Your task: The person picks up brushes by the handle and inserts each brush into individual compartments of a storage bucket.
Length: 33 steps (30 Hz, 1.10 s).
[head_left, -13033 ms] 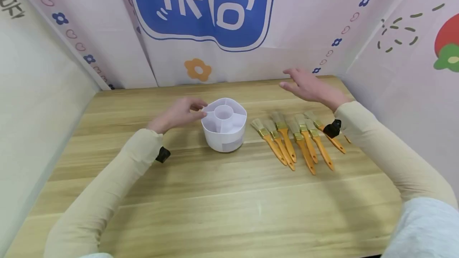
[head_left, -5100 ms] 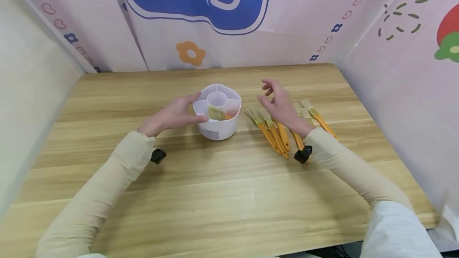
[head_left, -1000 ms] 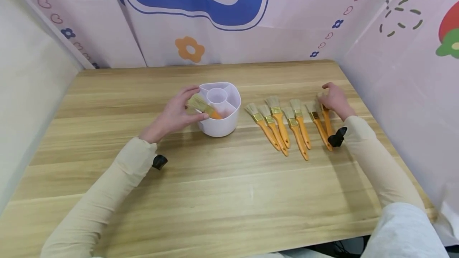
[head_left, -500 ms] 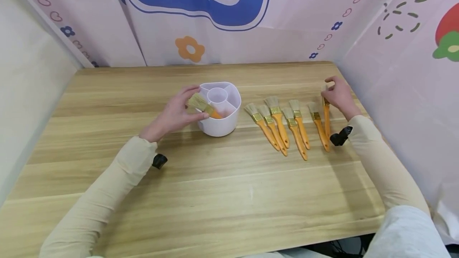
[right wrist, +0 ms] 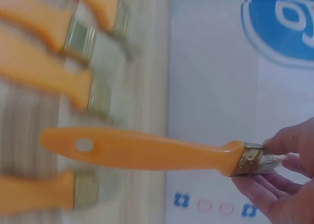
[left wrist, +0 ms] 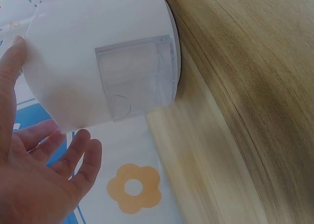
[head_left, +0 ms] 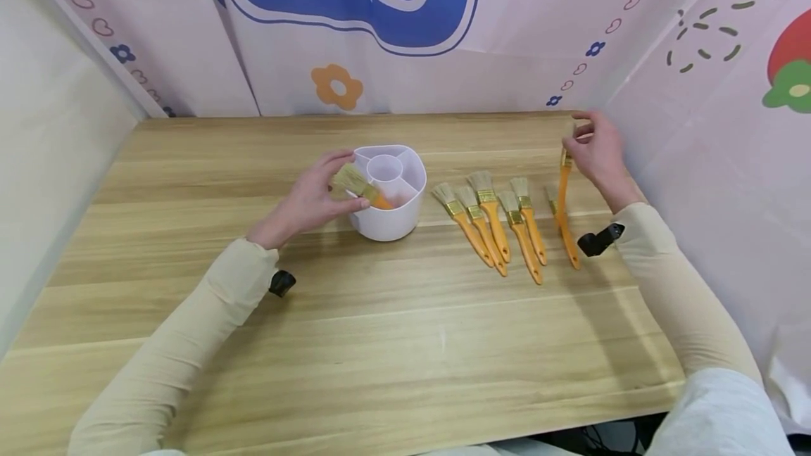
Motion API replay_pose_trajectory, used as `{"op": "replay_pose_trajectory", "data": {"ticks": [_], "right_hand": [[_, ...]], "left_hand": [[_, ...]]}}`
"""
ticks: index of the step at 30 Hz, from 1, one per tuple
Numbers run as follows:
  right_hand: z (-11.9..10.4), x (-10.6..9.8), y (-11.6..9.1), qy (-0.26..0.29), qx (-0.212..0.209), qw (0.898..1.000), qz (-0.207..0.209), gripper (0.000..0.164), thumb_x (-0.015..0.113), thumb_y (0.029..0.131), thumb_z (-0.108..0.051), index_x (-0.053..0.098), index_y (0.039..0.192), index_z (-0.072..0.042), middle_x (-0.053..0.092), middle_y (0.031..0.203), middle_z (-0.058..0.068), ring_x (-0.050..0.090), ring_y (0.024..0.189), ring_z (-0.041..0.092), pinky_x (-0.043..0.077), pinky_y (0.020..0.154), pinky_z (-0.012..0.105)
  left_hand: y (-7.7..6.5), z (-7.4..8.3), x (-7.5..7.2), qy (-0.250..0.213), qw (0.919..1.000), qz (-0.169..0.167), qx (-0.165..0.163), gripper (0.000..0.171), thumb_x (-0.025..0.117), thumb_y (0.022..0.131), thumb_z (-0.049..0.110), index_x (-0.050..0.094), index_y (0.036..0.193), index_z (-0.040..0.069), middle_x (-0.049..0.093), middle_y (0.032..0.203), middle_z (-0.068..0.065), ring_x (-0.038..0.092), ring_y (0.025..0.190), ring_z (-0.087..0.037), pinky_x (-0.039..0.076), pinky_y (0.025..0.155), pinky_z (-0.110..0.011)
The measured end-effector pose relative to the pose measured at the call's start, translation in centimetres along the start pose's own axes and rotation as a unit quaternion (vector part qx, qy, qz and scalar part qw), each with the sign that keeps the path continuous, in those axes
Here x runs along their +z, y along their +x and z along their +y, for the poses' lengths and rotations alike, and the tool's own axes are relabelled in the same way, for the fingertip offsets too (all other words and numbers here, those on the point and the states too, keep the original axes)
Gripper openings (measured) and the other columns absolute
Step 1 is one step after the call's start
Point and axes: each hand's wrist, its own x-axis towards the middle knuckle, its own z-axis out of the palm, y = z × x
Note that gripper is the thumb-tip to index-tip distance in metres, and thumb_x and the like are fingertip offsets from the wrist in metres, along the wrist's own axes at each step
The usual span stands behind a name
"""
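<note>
My left hand [head_left: 308, 197] holds the white divided organizer [head_left: 395, 224] at its left side, thumb at the near rim and fingertips at the back. In the left wrist view, a clear pocket [left wrist: 135, 79] shows on its wall. A paintbrush [head_left: 355, 185] leans bristles-up in the organizer, beside that hand. My right hand [head_left: 598, 150] pinches another paintbrush [head_left: 562, 188] near its metal band and bristles, the orange handle hanging down. The right wrist view shows this paintbrush [right wrist: 147, 150] clear of the tabletop, its bristles partly hidden by the fingers.
Several orange-handled paintbrushes [head_left: 488, 206] lie in a loose row right of the organizer, bristles toward the back wall. One more paintbrush [head_left: 572, 248] lies partly behind the held one. Printed walls stand behind and at both sides of the wooden table [head_left: 355, 350].
A paintbrush has gone into the organizer, which has been turned. Over the last second my right hand has lifted the rightmost paintbrush off the table; my left hand has stayed at the organizer.
</note>
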Motion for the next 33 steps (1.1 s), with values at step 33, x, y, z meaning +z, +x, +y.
{"op": "replay_pose_trajectory", "data": {"ticks": [33], "right_hand": [[-14.0,4.0,-4.8,0.367,-0.185,0.911,0.031,0.038,0.062,0.083,0.003,0.054,0.120,0.003,0.056,0.095,-0.003,0.062,0.084,0.011,0.056,0.073,0.017]], "left_hand": [[0.0,0.1,0.1,0.005,1.0000,0.002,-0.004,0.079,0.074,0.078,0.039,0.039,0.141,0.008,0.028,0.153,-0.005,0.033,0.137,-0.028,0.047,0.096,-0.047]]}}
